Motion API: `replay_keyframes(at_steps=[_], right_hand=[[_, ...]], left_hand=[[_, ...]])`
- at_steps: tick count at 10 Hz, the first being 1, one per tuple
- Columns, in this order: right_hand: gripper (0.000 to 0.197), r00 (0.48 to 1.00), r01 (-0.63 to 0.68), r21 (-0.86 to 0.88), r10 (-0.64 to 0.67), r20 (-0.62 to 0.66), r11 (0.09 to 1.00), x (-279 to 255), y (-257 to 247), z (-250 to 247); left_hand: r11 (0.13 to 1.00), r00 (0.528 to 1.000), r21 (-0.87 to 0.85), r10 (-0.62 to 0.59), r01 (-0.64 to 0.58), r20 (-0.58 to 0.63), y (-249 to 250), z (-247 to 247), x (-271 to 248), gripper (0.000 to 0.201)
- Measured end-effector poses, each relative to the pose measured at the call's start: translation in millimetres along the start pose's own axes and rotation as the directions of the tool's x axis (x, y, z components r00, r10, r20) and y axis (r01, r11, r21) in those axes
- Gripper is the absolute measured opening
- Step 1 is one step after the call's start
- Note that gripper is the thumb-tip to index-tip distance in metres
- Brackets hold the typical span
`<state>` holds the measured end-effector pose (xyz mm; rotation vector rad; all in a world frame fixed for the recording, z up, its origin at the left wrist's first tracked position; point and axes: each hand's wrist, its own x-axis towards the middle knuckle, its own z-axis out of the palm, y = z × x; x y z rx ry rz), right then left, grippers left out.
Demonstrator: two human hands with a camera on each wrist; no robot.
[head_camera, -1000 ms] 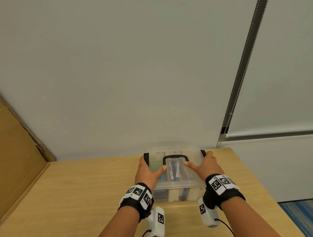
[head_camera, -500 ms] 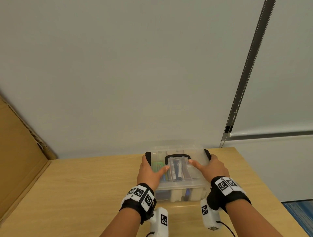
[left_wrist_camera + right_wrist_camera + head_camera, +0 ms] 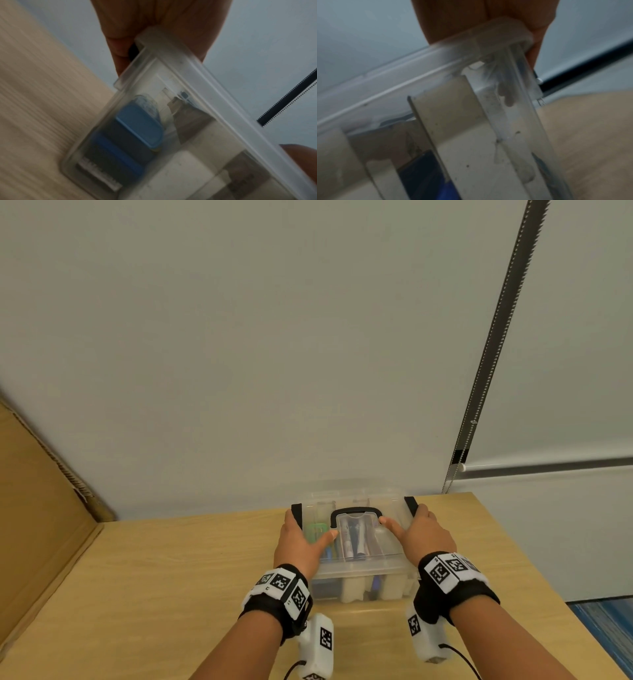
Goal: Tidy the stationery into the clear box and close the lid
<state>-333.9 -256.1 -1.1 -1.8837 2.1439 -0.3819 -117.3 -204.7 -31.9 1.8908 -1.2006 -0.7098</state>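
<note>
The clear box stands on the wooden table with its lid on and a black handle lying flat on top. Pens and a green item show through the lid. My left hand holds the box's left side by a black clip, thumb on the lid. My right hand holds the right side by the other clip. In the left wrist view my fingers curl over the rim above blue items. In the right wrist view my fingers curl over the rim.
A brown cardboard panel leans along the table's left side. The wall stands right behind the box. A blind cord hangs at the back right, and the table's right edge drops to a blue floor.
Both hands keep the same hold on the box's sides, with thumbs on the lid. The head view has shifted a little; the box stays in place.
</note>
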Motion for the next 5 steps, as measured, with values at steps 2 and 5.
replay_keyframes(at_steps=[2,5], right_hand=[[0.089,0.997,0.051,0.086,-0.056,0.055,0.995,-7.5,0.7,-3.9],[0.094,0.94,0.184,0.259,-0.247,0.237,0.948,-124.1,64.8,-18.6]], left_hand=[[0.962,0.999,0.271,-0.031,0.024,0.02,14.8,-12.5,-7.0,0.105],[0.976,0.984,0.145,0.149,-0.162,0.101,-12.7,-57.3,-122.5,0.085]])
